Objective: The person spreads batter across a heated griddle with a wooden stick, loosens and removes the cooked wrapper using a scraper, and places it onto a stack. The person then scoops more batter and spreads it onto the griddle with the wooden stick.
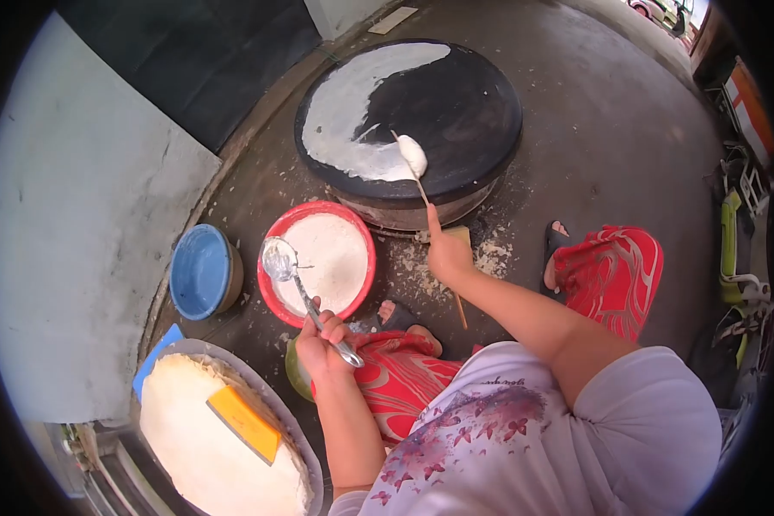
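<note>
My left hand (322, 344) is closed around the handle of a metal ladle (304, 297). Its batter-smeared bowl hangs over a red basin (368, 258) of pale batter (328, 262). In my right hand (450, 258) is a thin wooden batter spreader (422, 189), reaching onto the round black griddle (464, 112). A thick white blob of batter (413, 156) sits by the stick near the griddle's front edge. A thin layer of batter (340, 112) curves along the left side of the griddle, leaving its middle and right dark.
At lower left, a stack of thin round flatbreads (189, 421) carries a yellow scraper (245, 423). A blue bucket (199, 273) stands left of the basin, beside the wall (86, 198). Pale crumbs (413, 271) litter the floor before the griddle, near my feet.
</note>
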Demonstrator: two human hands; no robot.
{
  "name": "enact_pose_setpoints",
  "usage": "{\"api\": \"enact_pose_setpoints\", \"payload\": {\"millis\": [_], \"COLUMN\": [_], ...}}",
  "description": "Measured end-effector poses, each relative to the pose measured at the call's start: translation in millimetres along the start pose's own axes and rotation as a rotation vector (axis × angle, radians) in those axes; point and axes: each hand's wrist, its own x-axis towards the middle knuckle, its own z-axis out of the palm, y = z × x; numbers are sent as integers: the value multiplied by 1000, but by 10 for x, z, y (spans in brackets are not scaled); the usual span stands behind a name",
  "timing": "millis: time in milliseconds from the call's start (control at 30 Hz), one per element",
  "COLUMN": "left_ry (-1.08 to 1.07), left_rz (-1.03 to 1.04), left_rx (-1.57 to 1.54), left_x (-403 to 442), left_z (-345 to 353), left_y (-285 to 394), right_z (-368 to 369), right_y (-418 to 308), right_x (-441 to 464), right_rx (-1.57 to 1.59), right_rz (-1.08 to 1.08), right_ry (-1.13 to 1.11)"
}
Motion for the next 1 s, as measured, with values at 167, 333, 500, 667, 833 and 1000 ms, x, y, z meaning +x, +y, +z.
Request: {"api": "enact_pose_setpoints", "payload": {"millis": [167,333,500,667,833,1000], "left_ry": [7,12,41,53,47,23], "left_rz": [11,-4,29,40,40,32], "left_rx": [9,22,44,67,52,25], "left_x": [14,37,59,56,86,101], "left_z": [28,28,72,101,114,139], "left_y": [-33,-46,-81,-122,-143,-164], "right_z": [269,-199,-67,-511,-591,-450], "right_y": [43,418,562,1029,1022,1365], "right_x": [-36,41,-6,204,373,68], "right_rx": [-202,-222,-379,-320,925,-200], "right_rz": [-238,-83,-223,-77,266,-244], "right_ry": [-33,42,72,53,-26,346]}}
